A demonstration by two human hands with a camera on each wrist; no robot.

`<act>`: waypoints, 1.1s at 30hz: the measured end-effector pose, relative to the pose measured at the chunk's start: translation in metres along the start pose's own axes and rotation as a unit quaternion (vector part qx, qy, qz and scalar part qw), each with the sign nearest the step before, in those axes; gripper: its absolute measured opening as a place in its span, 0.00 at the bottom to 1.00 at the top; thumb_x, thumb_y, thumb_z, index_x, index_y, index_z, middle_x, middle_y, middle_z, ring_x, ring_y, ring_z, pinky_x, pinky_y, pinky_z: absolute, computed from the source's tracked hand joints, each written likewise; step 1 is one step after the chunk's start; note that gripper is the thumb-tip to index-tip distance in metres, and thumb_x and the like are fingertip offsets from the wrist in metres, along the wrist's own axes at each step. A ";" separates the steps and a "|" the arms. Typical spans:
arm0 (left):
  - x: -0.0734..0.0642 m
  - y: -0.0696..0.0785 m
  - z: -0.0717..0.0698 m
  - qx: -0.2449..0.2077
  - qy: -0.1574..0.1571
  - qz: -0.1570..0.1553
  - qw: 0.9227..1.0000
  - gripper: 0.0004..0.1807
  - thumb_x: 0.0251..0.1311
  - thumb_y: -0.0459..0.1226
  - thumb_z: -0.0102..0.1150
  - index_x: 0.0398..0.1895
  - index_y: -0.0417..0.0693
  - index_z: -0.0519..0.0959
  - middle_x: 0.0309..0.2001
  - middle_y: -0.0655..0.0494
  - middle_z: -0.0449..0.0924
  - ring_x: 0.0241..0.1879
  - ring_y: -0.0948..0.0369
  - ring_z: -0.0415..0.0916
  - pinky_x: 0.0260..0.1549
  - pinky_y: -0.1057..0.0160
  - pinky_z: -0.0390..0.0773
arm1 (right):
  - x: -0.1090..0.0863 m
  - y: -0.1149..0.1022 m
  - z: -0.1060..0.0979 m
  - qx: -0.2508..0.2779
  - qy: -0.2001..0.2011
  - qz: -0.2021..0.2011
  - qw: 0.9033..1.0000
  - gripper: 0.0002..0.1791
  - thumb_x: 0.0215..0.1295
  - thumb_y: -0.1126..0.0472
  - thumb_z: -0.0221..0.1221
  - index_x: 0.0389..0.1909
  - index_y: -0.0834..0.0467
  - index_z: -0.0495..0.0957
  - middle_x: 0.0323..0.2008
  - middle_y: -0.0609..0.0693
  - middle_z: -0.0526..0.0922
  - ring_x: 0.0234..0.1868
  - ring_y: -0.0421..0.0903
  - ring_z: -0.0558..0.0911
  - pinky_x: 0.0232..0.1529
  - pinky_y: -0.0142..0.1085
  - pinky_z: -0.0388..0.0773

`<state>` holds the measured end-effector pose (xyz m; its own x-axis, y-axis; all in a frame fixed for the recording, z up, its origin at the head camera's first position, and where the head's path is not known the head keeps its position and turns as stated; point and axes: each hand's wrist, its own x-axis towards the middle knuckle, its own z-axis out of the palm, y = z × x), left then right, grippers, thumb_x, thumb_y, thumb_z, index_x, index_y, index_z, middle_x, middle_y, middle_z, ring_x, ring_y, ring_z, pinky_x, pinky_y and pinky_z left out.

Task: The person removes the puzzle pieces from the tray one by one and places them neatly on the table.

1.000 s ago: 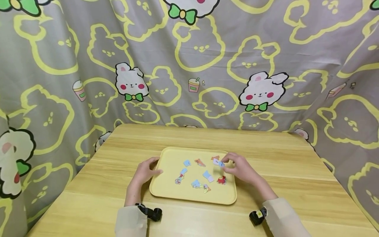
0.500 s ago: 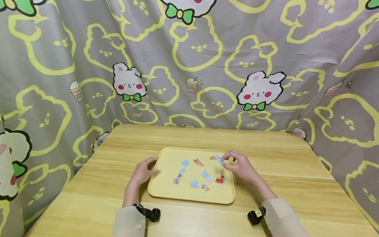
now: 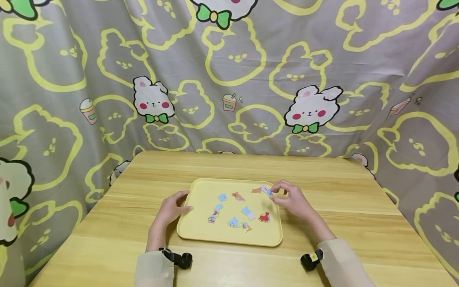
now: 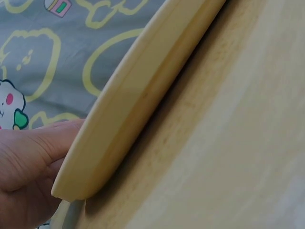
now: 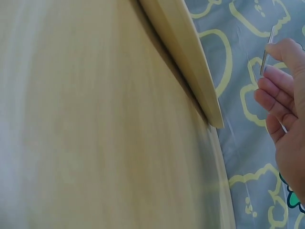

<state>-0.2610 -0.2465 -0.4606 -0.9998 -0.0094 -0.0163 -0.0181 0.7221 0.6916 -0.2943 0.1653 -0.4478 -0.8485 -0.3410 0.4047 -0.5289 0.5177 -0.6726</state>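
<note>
Facing grey cartoon-print curtain [image 3: 195, 59], wood-grain table [image 3: 107, 223], yellow tray [image 3: 202, 195]

A blue-and-lilac puzzle piece [image 3: 266, 190] was held tilted by the far right corner of a yellow rectangular tray [image 3: 197, 230], raised off its surface. Flat on the tray lay a red piece [image 3: 264, 217] nearer its right side, and a small blue piece [image 3: 222, 197] beside an orange-brown piece [image 3: 238, 195].
</note>
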 end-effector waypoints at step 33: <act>-0.001 -0.001 0.000 -0.004 -0.003 0.012 1.000 0.34 0.58 0.38 0.68 0.68 0.43 0.69 0.68 0.36 0.68 0.71 0.37 0.59 0.71 0.39 0.59 | -0.014 0.022 -0.028 -0.037 0.017 0.020 0.999 0.08 0.55 0.65 0.69 0.35 0.52 0.83 0.35 0.46 0.83 0.37 0.44 0.78 0.38 0.31 0.71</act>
<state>-0.2603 -0.2474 -0.4611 -0.9999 0.0114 -0.0044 0.0051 0.7163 0.6978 -0.2950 0.2034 -0.4511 -0.8681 -0.2937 0.4002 -0.4942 0.5871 -0.6411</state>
